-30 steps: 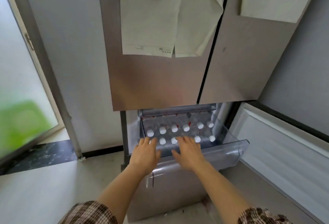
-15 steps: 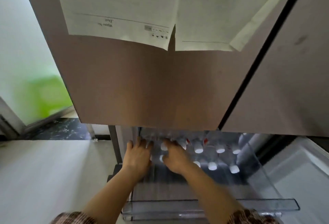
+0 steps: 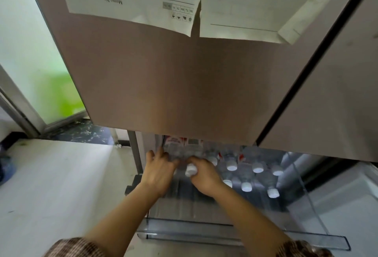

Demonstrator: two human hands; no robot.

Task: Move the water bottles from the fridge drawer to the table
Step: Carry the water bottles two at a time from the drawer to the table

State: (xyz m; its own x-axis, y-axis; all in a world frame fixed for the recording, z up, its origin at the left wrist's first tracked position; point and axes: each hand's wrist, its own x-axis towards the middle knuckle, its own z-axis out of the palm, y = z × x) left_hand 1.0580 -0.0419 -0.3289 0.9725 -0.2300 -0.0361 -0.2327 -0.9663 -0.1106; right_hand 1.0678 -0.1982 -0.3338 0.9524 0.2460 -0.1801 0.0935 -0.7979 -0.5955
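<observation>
Fridge drawer (image 3: pixel 241 236); both hands (image 3: pixel 161 172) among bottles (image 3: pixel 232 166)

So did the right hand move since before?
Yes. The right hand went from the clear drawer's front rim deeper in, among the water bottles, around one white cap.

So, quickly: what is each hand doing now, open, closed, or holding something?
Left hand: fingers spread open among the bottles, holding nothing visible.
Right hand: closed around a white-capped bottle.
</observation>
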